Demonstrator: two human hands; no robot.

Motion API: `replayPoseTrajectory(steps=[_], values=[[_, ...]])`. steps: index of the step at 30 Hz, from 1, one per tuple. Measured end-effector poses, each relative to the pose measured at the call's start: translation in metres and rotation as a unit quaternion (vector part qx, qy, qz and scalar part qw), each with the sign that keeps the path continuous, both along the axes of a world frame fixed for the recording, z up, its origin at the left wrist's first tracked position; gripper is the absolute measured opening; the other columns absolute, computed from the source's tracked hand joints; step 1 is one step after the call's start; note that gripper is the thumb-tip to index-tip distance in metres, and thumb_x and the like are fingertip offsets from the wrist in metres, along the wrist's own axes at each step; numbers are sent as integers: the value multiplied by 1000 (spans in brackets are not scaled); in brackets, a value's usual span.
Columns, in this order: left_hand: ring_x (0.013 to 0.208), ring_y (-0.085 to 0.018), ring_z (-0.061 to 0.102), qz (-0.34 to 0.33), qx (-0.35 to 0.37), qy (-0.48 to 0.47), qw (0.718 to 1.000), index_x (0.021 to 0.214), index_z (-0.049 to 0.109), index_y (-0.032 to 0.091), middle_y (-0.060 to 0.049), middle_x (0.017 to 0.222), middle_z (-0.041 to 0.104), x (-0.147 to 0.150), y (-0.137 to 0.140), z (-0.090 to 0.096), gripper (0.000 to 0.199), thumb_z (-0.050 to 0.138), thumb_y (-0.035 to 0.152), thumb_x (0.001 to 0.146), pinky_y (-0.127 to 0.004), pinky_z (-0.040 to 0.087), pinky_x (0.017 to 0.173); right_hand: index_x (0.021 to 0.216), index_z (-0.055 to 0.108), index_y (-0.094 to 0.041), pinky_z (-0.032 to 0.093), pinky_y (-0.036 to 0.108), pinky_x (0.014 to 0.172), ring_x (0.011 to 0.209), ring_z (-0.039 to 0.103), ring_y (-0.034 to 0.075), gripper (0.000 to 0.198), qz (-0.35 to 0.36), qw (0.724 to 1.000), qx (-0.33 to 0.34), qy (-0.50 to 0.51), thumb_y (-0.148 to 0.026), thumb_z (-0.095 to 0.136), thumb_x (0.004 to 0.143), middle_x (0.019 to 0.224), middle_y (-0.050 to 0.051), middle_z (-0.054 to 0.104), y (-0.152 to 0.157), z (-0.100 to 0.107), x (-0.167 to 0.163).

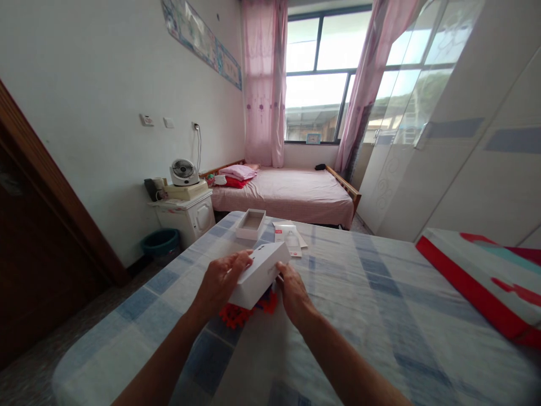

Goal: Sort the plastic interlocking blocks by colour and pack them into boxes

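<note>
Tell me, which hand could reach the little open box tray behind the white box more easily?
Probably the left hand. It grips the left side of the white box, and the open tray lies just beyond it, slightly to the left. The right hand sits nearer the leaflets.

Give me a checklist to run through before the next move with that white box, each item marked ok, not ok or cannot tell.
1. Left hand on the white box: ok, fingers lie over its left end.
2. Right hand on the box: ok, it grips the right end.
3. Box level: not ok, it tilts, far end higher.
4. Red-orange item free of the box: cannot tell, the box covers most of it.
5. Open tray out of the way: ok, it sits apart, farther up the checked cloth.
6. Paper leaflets out of the way: ok, flat beside the tray.
</note>
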State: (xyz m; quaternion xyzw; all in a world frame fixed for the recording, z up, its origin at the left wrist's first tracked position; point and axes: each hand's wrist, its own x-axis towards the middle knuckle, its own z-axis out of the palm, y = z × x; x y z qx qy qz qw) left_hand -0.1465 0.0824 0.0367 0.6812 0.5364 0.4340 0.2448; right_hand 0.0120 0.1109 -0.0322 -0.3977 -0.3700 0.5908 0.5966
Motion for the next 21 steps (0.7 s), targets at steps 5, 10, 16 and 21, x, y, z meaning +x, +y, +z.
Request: replayPoseTrajectory(steps=[5,10,16,21], values=[[114,-25,52,66,2,-80,995,107,63,13,-11,115,63,-27,23,-29,51,38,51,84,-34,34,100,87,60,-20,47,25,74,90,58,18,29,-26,996,-73,36,-39,64,65,94,2,65,1,3,11],[103,-26,58,-2,-114,-159,981,109,62,13,-12,105,67,-32,21,-34,51,41,51,83,-35,42,91,89,62,-15,49,27,68,76,59,17,39,13,994,-78,78,-43,71,63,82,4,65,0,10,12],[97,-25,61,-22,-109,-182,977,113,61,12,-9,105,67,-15,12,-22,54,51,53,78,-31,47,83,95,62,-12,48,24,68,74,59,15,35,61,990,-45,116,-35,69,69,82,4,66,-2,7,5],[110,-25,54,-12,-98,-139,985,125,50,13,-10,123,57,-11,12,-21,62,56,51,77,-32,44,92,101,63,-15,48,27,73,83,59,18,39,61,992,-35,107,-43,62,74,92,4,66,-7,3,3]])
